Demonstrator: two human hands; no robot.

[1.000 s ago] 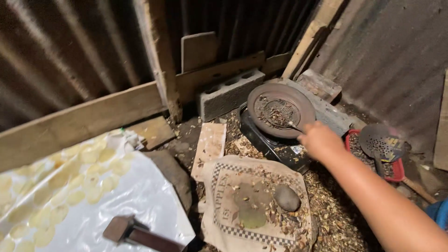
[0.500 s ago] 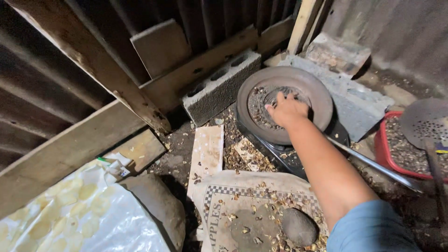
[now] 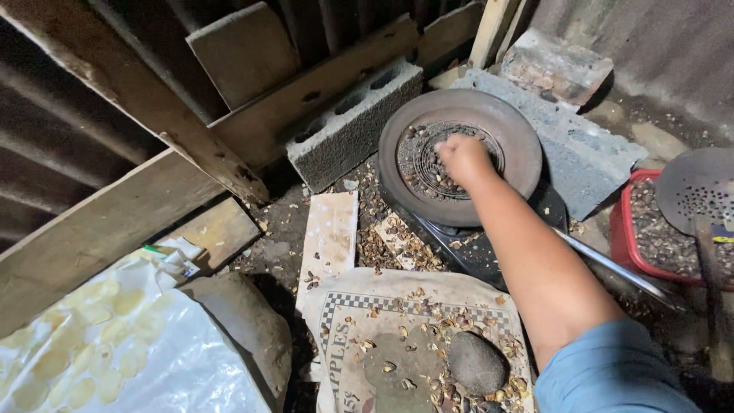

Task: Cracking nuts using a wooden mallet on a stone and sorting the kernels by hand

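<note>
My right hand (image 3: 462, 159) reaches out over the round metal disc (image 3: 459, 157) that lies flat near the corner of the shed. The fingers are curled down into the heap of small dark nuts (image 3: 428, 164) in the disc's sunken middle, touching them; whether they are clenched on any I cannot tell, since the back of the hand hides them. My left hand is out of sight.

The disc rests on a black stand (image 3: 489, 245), between a hollow concrete block (image 3: 348, 130) on its left and a flat grey slab (image 3: 573, 149) on its right. A long metal rod (image 3: 612, 268) runs from under my forearm toward a red basin (image 3: 661, 245) of shells, where a perforated metal skimmer (image 3: 699, 187) lies across the rim.

Nearer to me, a printed sack (image 3: 382, 329) is spread on the floor, strewn with broken shells, and a smooth dark stone (image 3: 475, 361) sits on it just beside my blue sleeve (image 3: 612, 375). A pale board (image 3: 330, 237) lies between the sack and the concrete block. To the left are a larger rock (image 3: 245, 321) and a clear plastic sheet (image 3: 115, 359) with yellow spots.
</note>
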